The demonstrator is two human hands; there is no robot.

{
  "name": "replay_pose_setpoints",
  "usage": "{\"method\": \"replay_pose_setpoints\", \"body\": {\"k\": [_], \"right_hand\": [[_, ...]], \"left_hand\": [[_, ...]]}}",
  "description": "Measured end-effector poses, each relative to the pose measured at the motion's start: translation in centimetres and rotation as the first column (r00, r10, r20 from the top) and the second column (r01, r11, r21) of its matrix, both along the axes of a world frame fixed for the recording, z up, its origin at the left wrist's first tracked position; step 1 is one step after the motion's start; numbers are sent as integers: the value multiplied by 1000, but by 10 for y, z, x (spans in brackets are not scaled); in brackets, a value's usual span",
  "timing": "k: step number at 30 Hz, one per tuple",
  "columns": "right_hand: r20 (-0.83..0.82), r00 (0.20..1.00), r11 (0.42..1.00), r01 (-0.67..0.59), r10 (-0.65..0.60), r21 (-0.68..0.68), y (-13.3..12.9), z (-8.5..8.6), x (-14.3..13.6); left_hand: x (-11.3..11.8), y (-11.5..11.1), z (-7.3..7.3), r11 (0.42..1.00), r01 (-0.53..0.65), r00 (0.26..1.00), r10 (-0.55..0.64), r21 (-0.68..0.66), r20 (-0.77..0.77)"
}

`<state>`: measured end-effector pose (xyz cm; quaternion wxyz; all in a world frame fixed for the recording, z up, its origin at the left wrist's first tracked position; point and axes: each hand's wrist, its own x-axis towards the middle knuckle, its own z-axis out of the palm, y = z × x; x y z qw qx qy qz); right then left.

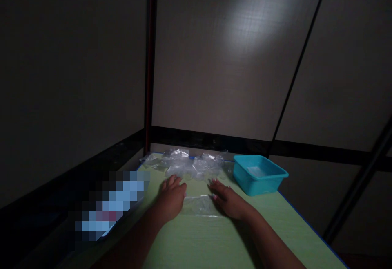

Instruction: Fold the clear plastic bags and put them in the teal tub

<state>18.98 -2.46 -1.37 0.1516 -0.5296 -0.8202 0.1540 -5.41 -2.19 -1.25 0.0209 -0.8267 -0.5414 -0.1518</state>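
A clear plastic bag (200,206) lies flat on the green table (177,242) between my two hands. My left hand (174,198) rests palm down at the bag's left end, fingers reaching forward and the thumb near its top edge. Over the right end, my right hand (228,200) has its fingers stretched out and apart, with the thumb at the upper edge. Both hands are open. Beyond my fingertips, several crumpled clear plastic bags (196,166) lie in a loose heap along the far edge.
A turquoise plastic basin (260,181) stands at the right edge of the table, with something pale inside. Panelled walls (214,77) rise behind and to the left. A blurred-out bluish object (116,203) is at the table's left side.
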Motion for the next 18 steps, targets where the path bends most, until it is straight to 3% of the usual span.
{"method": "replay_pose_setpoints", "body": {"k": [7,18], "right_hand": [[17,999,999,-38,38,-22,-6,1,-14],[47,965,965,-258,260,-49,-32,15,-60]], "left_hand": [[0,-1,2,998,-59,998,59,-28,0],[-3,3,-5,996,-85,996,85,-38,0]]}}
